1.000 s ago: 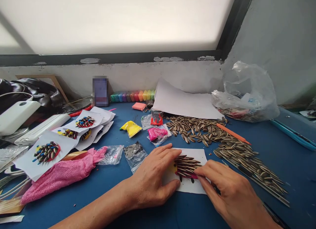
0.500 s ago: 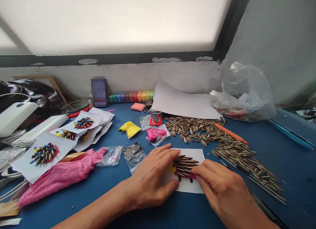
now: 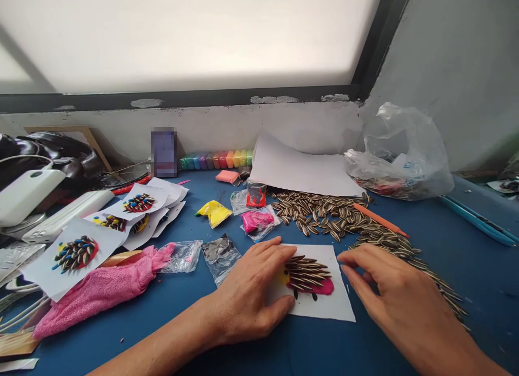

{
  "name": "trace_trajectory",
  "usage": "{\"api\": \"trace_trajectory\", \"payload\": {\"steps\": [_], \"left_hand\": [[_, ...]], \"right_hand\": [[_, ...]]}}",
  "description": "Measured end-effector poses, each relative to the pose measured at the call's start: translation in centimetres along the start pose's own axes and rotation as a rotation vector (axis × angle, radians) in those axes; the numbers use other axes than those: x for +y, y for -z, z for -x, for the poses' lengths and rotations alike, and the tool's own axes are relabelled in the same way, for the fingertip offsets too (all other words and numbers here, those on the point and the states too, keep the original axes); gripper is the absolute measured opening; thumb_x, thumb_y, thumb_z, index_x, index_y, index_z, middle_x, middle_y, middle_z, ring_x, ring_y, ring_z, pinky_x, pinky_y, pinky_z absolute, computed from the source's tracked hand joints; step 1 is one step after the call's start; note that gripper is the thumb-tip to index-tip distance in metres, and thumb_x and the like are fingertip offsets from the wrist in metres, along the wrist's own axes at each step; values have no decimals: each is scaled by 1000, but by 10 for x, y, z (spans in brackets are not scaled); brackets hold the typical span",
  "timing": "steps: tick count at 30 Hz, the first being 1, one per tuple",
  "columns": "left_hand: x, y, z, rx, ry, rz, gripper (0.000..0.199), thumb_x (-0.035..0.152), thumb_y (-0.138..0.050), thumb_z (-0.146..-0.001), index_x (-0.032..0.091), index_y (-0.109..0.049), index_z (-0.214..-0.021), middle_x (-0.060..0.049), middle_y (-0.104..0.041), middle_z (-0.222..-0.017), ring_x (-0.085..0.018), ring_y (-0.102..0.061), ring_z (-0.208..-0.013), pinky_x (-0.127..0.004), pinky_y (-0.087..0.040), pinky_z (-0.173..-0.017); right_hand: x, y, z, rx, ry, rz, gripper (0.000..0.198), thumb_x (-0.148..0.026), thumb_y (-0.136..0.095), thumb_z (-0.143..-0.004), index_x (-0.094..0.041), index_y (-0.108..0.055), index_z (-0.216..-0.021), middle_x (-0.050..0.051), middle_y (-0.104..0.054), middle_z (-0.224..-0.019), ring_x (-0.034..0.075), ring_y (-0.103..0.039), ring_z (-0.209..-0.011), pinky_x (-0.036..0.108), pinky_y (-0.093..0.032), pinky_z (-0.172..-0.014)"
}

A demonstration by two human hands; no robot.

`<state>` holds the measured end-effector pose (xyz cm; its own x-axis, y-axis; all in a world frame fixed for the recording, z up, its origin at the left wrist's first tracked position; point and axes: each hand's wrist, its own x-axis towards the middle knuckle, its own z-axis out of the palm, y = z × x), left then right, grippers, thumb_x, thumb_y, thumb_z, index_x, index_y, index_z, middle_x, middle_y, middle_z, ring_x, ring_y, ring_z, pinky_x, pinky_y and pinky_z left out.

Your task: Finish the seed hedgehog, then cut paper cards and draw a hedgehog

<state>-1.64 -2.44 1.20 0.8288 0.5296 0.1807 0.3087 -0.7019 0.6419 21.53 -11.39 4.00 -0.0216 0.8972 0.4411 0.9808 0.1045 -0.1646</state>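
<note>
Seeds [image 3: 308, 273] could shift if left hand [image 3: 257, 287], spread over left edge of paper [image 3: 330, 309], drags; right hand [image 3: 391, 289], half-curled, looks empty

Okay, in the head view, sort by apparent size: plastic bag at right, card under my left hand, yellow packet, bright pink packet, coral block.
1. Plastic bag
2. Card, partly hidden by your left hand
3. Yellow packet and bright pink packet, too alike to rank
4. Coral block

Pink hedgehog [image 3: 314, 280], seed spines [image 3: 308, 271], on white paper [image 3: 330, 308]
</note>
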Motion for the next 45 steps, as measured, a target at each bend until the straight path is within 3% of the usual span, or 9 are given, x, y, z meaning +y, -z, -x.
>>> {"api": "trace_trajectory", "payload": {"steps": [4,9,17,22,27,34,40,45], "left_hand": [[-1,-1,0,14,-1,-7,65,23,-59,-81,16,-42,-143,-14,-53,-146,-32,-35,-146,-54,-33,-118],[0,0,0,-10,0,-9,66,22,-59,-81,15,-41,-144,-15,-53,-145,-33,-34,-146,-56,-32,-118],[1,1,-1,-7,-10,-6,67,22,-59,-80,15,-41,-144,-14,-52,-146,-33,-35,-146,-55,-32,-118],[2,2,-2,-3,-12,-2,66,22,-59,-80,12,-43,-143,-14,-53,-145,-33,-35,-145,-54,-32,-119],[1,1,-1,1,-19,1,67,22,-60,-80,15,-41,-144,-14,-52,-146,-33,-35,-145,-55,-31,-119],[-1,0,-1,1,-16,-4,67,22,-60,-80,13,-41,-144,-14,-52,-146,-32,-34,-146,-53,-32,-119],[-1,0,0,8,-17,-4,66,22,-60,-81,11,-43,-144,-14,-52,-146,-31,-35,-146,-53,-31,-120],[0,0,0,0,-12,-2,67,23,-60,-81,10,-43,-144,-14,-54,-145,-31,-34,-146,-54,-31,-120]], "right_hand": [[13,3,-12,-24,33,65,25,-27,-46,-95,-24,-68,-81,2,-70,-77,20,-69,-64,32,-46,-52],[24,-5,-39,-235,11,83,24,-24,-52,-92,-24,-72,-78,2,-71,-78,19,-68,-68,31,-47,-57],[13,-25,-77,-305,2,102,22,-19,-54,-94,-21,-76,-91,5,-73,-91,20,-69,-89,30,-48,-73],[13,-26,-87,-377,10,146,23,-11,-57,-90,-21,-77,-93,6,-73,-92,21,-69,-89,29,-47,-72],[13,-28,-89,-416,16,150,22,-9,-54,-91,-18,-73,-83,8,-73,-89,22,-68,-85,31,-46,-71],[23,-33,-84,-359,-10,48,21,-12,-46,-93,-17,-65,-86,10,-69,-90,23,-64,-86,34,-46,-78],[33,-20,-80,-350,-96,-140,23,-25,-42,-95,-22,-61,-84,3,-69,-75,17,-62,-65,28,-45,-59],[28,-3,-58,-346,-168,-238,24,-34,-46,-94,-24,-66,-87,0,-68,-70,16,-59,-58,28,-43,-52]]}}
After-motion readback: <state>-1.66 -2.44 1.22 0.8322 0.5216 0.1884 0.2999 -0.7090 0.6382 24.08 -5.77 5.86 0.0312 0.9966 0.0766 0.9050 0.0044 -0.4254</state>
